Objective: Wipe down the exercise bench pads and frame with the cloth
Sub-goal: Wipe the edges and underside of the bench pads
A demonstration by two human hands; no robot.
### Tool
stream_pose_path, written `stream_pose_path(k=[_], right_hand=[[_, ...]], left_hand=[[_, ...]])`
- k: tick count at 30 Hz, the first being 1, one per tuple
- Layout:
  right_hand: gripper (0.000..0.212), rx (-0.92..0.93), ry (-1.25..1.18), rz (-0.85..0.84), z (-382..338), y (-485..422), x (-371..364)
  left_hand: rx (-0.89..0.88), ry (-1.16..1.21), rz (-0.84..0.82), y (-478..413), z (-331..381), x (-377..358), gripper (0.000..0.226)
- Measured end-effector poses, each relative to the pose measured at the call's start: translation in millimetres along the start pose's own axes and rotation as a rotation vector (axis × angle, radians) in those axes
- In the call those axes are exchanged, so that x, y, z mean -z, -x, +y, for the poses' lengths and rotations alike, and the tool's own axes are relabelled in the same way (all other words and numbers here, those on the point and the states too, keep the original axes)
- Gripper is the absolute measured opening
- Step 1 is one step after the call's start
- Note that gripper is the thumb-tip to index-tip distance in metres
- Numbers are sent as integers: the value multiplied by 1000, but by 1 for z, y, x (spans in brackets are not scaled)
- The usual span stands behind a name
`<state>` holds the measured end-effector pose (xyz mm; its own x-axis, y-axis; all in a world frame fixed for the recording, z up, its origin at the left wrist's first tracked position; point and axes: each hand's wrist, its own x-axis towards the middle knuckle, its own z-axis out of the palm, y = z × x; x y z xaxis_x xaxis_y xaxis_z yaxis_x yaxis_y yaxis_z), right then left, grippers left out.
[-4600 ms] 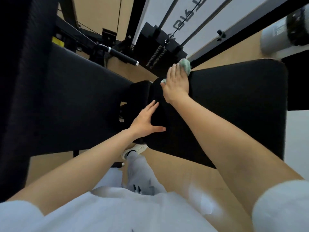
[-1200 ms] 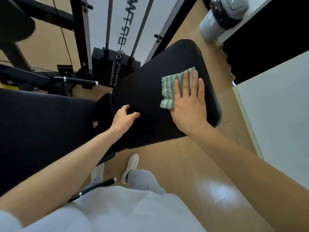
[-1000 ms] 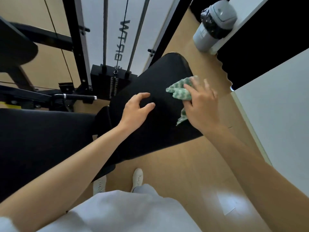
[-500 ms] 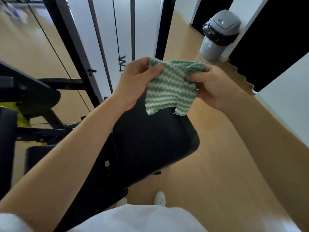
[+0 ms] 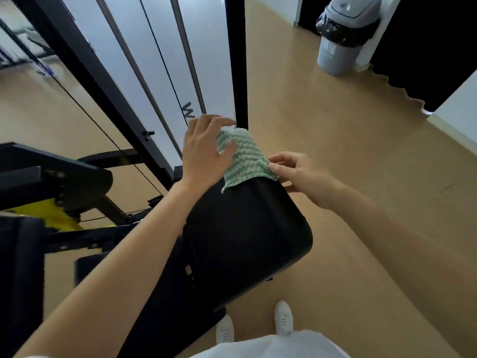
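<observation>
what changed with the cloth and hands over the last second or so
The right hand stopped pressing the green-striped cloth flat on the black bench pad and lifted it. The left hand left the pad and took hold too. Now both hold the cloth spread at the pad's far end, the right pinching a corner. The pad and grey bin stayed put.

Gym rm, blk padded bench (image 5: pixel 245 228), cable machine uprights (image 5: pixel 236 60), lidded bin (image 5: pixel 343 34), wood-look floor (image 5: pixel 361 177)
</observation>
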<state>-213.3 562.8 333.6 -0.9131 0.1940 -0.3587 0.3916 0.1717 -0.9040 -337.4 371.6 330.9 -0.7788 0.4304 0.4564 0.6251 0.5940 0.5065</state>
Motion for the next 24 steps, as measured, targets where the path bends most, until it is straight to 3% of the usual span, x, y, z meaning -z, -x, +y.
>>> stream_pose_path(k=[3, 6, 9, 14, 19, 22, 24], right_hand=[[24, -15, -211, -53, 21, 22, -1], [23, 5, -303, -43, 43, 43, -2], [19, -18, -414, 18, 60, 62, -11], [33, -107, -696, 169, 80, 86, -25], [35, -162, -976, 219, 96, 100, -31], [38, -144, -995, 208, 100, 106, -33], [36, -113, -944, 224, 99, 106, -36]], left_hand=[[-271, -169, -463, -19, 5, -11, 48], [-337, -276, -617, -32, 8, -24, 55], [-396, -299, -617, -32, 15, -25, 54], [-607, -243, -579, 23, 50, -20, 44], [-769, -91, -405, 99, 80, -26, 35], [-902, -32, -340, 109, 75, -29, 35], [-964, -33, -366, 89, 64, -31, 48]])
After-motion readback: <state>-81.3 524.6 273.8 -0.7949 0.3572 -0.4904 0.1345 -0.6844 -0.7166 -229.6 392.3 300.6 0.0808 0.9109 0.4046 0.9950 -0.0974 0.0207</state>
